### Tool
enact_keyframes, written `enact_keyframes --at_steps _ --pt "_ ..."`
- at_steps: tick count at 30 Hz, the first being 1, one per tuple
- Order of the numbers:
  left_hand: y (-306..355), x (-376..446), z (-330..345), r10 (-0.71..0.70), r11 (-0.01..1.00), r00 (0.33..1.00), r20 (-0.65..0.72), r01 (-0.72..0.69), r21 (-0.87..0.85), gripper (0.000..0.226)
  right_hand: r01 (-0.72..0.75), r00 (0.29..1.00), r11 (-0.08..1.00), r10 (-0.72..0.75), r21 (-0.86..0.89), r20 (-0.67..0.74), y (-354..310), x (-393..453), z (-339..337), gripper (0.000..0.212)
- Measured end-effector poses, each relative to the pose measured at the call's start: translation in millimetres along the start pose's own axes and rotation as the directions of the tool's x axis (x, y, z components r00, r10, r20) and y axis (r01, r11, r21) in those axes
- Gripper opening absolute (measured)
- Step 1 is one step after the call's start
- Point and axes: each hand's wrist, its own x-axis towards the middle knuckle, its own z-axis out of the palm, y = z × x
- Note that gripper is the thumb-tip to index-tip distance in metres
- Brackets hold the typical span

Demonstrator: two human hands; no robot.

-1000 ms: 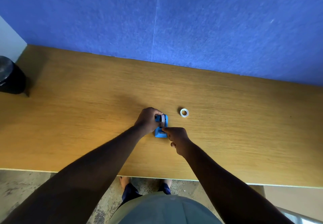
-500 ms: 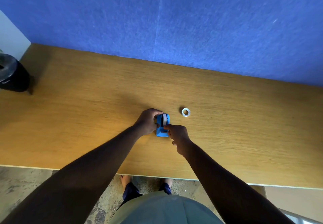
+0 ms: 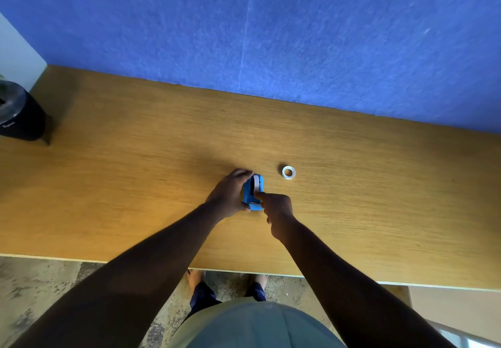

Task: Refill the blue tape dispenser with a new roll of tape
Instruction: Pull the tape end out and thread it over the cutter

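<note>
A small blue tape dispenser (image 3: 250, 197) stands on the wooden desk (image 3: 135, 185) near its middle, with a whitish roll of tape (image 3: 256, 182) seated in its top. My left hand (image 3: 230, 193) grips the dispenser from the left, fingers curled over its far end and thumb at its near end. My right hand (image 3: 276, 206) is curled, and its forefinger tip touches the tape strip on top of the dispenser, just in front of the roll. A small white ring (image 3: 288, 172), a tape core, lies flat on the desk to the right of the dispenser.
A dark round container (image 3: 19, 114) stands at the desk's far left. A blue felt wall (image 3: 271, 35) backs the desk. The near desk edge runs just above my feet (image 3: 195, 280).
My right hand has slid a little forward along the dispenser's top, towards the roll. The camera view has shifted slightly to the left.
</note>
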Motion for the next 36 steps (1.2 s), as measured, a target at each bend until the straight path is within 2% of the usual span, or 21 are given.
enact_keyframes --at_steps 19,25,30,36 --pt "0.4 -2.1 4.7 0.025 0.999 0.998 -0.051 -0.023 0.039 0.109 -0.053 0.993 0.998 0.056 0.025 -0.104 21.7 -4.9 3.1 0.027" --pt "2.2 -3.0 5.2 -0.006 1.0 0.998 -0.056 0.006 0.011 0.108 -0.073 0.991 0.996 0.078 0.051 -0.106 27.9 -1.3 3.6 0.029" --pt "2.1 -3.4 4.9 -0.008 1.0 0.998 -0.056 0.008 0.009 0.109 -0.09 0.984 0.995 0.096 0.047 -0.148 31.0 2.4 7.8 0.04" --pt "2.1 -3.7 5.5 -0.006 1.0 0.998 -0.061 0.007 0.011 0.108 -0.122 0.983 0.99 0.131 0.077 -0.124 39.2 5.5 8.9 0.042"
